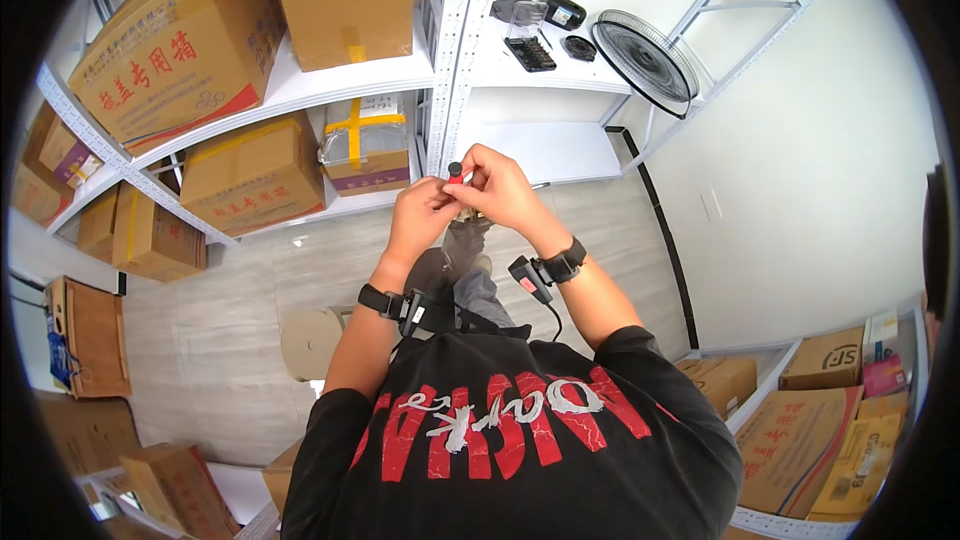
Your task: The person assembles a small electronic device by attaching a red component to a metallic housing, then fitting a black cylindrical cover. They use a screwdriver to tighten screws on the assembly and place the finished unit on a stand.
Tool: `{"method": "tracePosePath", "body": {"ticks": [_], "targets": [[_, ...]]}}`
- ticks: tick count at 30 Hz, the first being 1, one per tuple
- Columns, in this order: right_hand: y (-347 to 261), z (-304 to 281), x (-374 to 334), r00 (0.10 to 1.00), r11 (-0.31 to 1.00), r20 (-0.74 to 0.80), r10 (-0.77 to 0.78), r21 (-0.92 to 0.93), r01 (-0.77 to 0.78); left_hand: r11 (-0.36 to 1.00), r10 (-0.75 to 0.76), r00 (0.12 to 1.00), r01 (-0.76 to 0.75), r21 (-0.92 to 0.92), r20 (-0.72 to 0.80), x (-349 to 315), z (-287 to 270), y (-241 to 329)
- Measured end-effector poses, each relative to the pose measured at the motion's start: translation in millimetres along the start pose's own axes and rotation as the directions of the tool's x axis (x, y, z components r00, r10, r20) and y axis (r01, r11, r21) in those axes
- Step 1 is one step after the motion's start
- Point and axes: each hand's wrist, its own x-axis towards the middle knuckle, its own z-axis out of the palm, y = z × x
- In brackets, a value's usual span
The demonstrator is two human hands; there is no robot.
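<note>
At the bottom of the frame is my black shirt with red and white lettering, and both my forearms rise from it toward the centre, each with one black strap at the wrist; a small black device [527, 276] with a cord hangs at the right wrist. My left hand [424, 212] and right hand [497, 190] meet just above the middle of the frame, touching each other. Between them sits one small object with a red cap [455, 172], pinched at the tips; its long axis looks roughly upright in the frame, red end uppermost, though most of it is hidden by my fingers [470, 162]. Both sets of fingers are curled closed around it, the right hand's thumb and forefinger at the top by the cap, the left hand lower, so the right is nearer the red end. Beyond the hands lies pale floor, then the white metal shelving [452, 50]. In the upper left of the frame I count about six brown cardboard boxes [180, 40] and one taped parcel [365, 140]. At upper right lies one round fan grille [645, 60] beside several small black items [530, 50].
</note>
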Motion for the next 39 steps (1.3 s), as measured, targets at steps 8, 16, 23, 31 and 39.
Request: {"method": "tracePosePath", "body": {"ticks": [8,16,23,31,39], "targets": [[0.7,-2.4,4.8,0.981,0.954,0.191,0.027,0.287,-0.082,0.967,-0.021,0.995,0.046,-0.252,0.101,0.3,-6.1,-5.5],[0.5,9.2,6.0,0.997,0.995,-0.075,0.004,-0.095,-0.011,0.863,-0.106,0.948,0.237,-0.445,0.300,-7.9,0.9,-32.6],[-5.6,-2.0,2.9,0.995,0.999,0.094,0.037,-0.023,-0.035,0.940,-0.167,0.962,0.221,-0.259,0.215,-1.4,-0.9,-19.6],[0.1,-6.0,-3.1,0.932,0.941,0.357,0.067,0.287,-0.178,0.916,0.011,0.970,0.087,-0.391,0.242,1.3,-3.2,-21.1],[10.6,-6.5,-9.4,0.958,0.959,0.285,0.044,0.258,-0.121,0.921,-0.045,0.937,0.173,-0.350,0.346,-1.8,-4.9,-48.5]]}}
